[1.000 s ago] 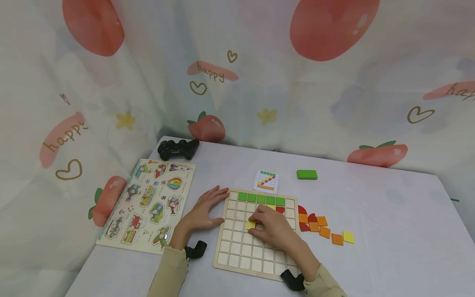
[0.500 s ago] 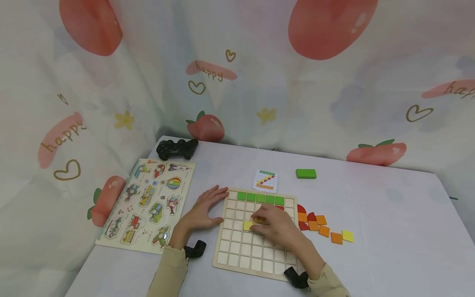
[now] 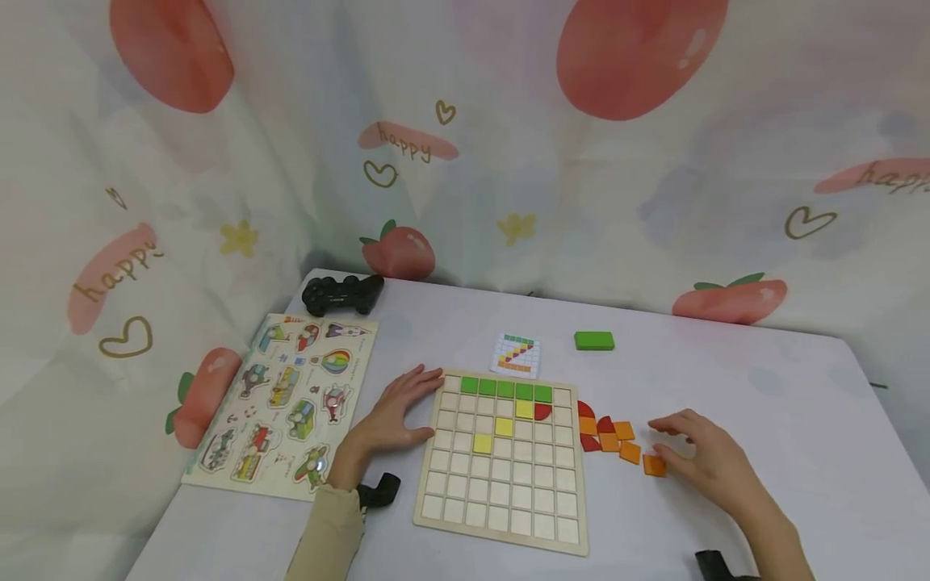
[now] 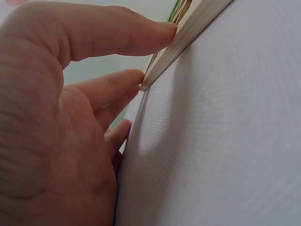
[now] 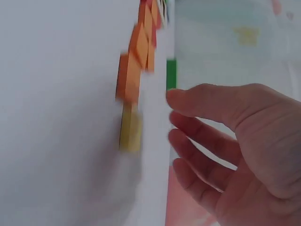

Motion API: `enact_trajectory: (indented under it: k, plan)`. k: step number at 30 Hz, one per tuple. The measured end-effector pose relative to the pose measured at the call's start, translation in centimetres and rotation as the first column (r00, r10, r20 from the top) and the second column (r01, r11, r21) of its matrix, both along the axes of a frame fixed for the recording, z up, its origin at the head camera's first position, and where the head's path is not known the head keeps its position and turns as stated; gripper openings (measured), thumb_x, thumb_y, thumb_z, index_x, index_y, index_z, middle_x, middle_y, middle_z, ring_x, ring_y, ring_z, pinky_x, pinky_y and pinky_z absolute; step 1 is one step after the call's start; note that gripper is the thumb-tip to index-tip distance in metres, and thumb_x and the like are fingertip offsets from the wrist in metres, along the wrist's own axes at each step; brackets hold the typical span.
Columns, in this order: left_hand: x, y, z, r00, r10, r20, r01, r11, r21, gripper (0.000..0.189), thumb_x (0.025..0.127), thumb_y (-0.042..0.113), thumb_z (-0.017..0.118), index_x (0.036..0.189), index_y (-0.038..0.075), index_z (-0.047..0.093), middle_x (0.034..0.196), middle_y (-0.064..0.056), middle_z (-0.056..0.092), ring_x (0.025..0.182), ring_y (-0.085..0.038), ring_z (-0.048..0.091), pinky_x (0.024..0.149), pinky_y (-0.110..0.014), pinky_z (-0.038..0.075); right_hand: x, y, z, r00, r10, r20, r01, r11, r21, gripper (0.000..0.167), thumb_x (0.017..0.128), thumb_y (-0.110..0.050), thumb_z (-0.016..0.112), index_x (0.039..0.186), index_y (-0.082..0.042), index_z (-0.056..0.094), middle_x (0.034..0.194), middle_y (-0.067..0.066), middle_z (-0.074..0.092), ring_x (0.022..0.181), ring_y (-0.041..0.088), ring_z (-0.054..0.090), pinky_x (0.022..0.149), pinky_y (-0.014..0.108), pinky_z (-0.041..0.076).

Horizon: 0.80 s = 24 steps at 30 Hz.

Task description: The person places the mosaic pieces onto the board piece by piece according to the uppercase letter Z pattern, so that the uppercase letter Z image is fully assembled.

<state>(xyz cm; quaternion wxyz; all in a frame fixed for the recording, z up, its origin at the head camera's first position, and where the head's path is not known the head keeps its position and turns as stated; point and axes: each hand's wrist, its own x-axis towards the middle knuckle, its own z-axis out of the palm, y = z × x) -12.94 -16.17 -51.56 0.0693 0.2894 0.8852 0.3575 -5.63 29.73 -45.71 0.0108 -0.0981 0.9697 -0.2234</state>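
Note:
My left hand (image 3: 391, 417) rests beside the wooden grid board (image 3: 501, 534), its thumb and fingertips touching the edge in the left wrist view. The board holds a row of green square tiles (image 3: 506, 389), a red quarter-round tile (image 3: 542, 412) and three yellow tiles in a diagonal, one of them the lowest yellow tile (image 3: 483, 443). My right hand (image 3: 712, 461) hovers at the right end of the loose tiles, fingers apart and holding nothing. Near it lie an orange tile (image 3: 654, 466) and a loose yellow tile (image 5: 130, 132), which the hand hides in the head view.
Loose orange tiles (image 3: 629, 453) and red tiles (image 3: 590, 443) lie right of the board. Behind it are a pattern card (image 3: 516, 356) and a green block (image 3: 594, 340). A picture puzzle board (image 3: 243, 428) and black game controller (image 3: 343, 294) are on the left.
My right hand has left the yellow tile on the board and moved right to the loose tiles, uncovering the yellow diagonal. My left hand stays at the board's edge.

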Motion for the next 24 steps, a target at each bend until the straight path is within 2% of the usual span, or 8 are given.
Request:
enact_trajectory:
  k: [3, 8, 11, 14, 18, 21, 24]
  plan:
    - [0.0, -0.1, 0.0, 1.000, -0.003, -0.004, 0.003, 1.000, 0.002, 0.078, 0.076, 0.021, 0.073, 0.147, 0.008, 0.046, 0.158, -0.004, 0.034, 0.150, -0.029, 0.016, 0.121, -0.052, 0.010, 1.2, 2.2, -0.1, 0.998, -0.021, 0.057, 0.021, 1.000, 0.008, 0.037, 0.076, -0.010, 0.083, 0.111, -0.007, 0.071, 0.103, 0.002, 0.068, 0.094, 0.025, 0.062, 0.076, 0.037, 0.056]
    - [0.1, -0.2, 0.0, 1.000, 0.000, -0.005, 0.000, 1.000, 0.004, 0.078, 0.076, 0.021, 0.073, 0.147, 0.009, 0.046, 0.159, -0.003, 0.034, 0.150, -0.028, 0.016, 0.121, -0.052, 0.010, 2.0, 2.8, -0.9, 0.998, -0.018, 0.054, 0.018, 1.000, -0.012, 0.038, 0.073, -0.008, 0.084, 0.109, -0.010, 0.072, 0.104, -0.001, 0.070, 0.093, 0.020, 0.062, 0.075, 0.026, 0.055]
    - [0.2, -0.1, 0.1, 1.000, 0.000, 0.008, 0.000, 1.000, 0.011, 0.077, 0.076, 0.021, 0.073, 0.148, 0.009, 0.045, 0.159, -0.003, 0.033, 0.150, -0.028, 0.015, 0.121, -0.052, 0.010, 2.0, 2.6, -1.0, 0.999, -0.034, 0.024, 0.034, 0.999, -0.001, 0.035, 0.074, -0.006, 0.083, 0.107, -0.008, 0.072, 0.099, 0.000, 0.070, 0.089, 0.021, 0.061, 0.075, 0.031, 0.056]
    - [0.2, -0.1, 0.2, 1.000, -0.002, 0.009, 0.002, 1.000, 0.008, 0.077, 0.077, 0.021, 0.073, 0.148, 0.008, 0.045, 0.159, -0.003, 0.033, 0.150, -0.028, 0.015, 0.121, -0.053, 0.010, 1.6, 1.9, -0.5, 0.999, -0.052, -0.009, 0.052, 0.998, 0.029, 0.034, 0.074, -0.007, 0.083, 0.106, -0.004, 0.071, 0.096, 0.002, 0.067, 0.086, 0.024, 0.061, 0.076, 0.042, 0.057]
    - [0.1, 0.0, 0.2, 1.000, -0.001, -0.008, 0.001, 1.000, 0.003, 0.077, 0.077, 0.021, 0.073, 0.147, 0.008, 0.046, 0.158, -0.004, 0.034, 0.150, -0.029, 0.016, 0.121, -0.052, 0.011, 0.3, -0.5, 0.4, 0.998, -0.045, -0.047, 0.045, 0.999, 0.007, 0.033, 0.076, -0.009, 0.082, 0.107, -0.002, 0.071, 0.095, 0.006, 0.066, 0.089, 0.029, 0.062, 0.079, 0.054, 0.056]
    - [0.2, 0.0, 0.1, 1.000, 0.002, -0.007, -0.002, 1.000, 0.009, 0.077, 0.076, 0.021, 0.073, 0.147, 0.008, 0.046, 0.158, -0.004, 0.034, 0.150, -0.028, 0.016, 0.121, -0.052, 0.011, -0.6, -3.7, 0.8, 0.996, 0.003, -0.089, -0.006, 0.999, -0.035, 0.030, 0.076, -0.008, 0.082, 0.104, -0.004, 0.072, 0.095, 0.004, 0.066, 0.088, 0.026, 0.062, 0.078, 0.049, 0.057]
    - [0.2, -0.1, 0.0, 1.000, 0.006, 0.000, -0.006, 1.000, 0.006, 0.077, 0.076, 0.022, 0.073, 0.147, 0.009, 0.046, 0.159, -0.002, 0.033, 0.150, -0.028, 0.016, 0.121, -0.052, 0.010, -1.3, -7.5, 0.5, 0.987, 0.081, -0.142, -0.086, 0.996, -0.032, 0.027, 0.075, -0.009, 0.083, 0.100, -0.007, 0.073, 0.092, 0.000, 0.064, 0.082, 0.019, 0.060, 0.073, 0.038, 0.057]
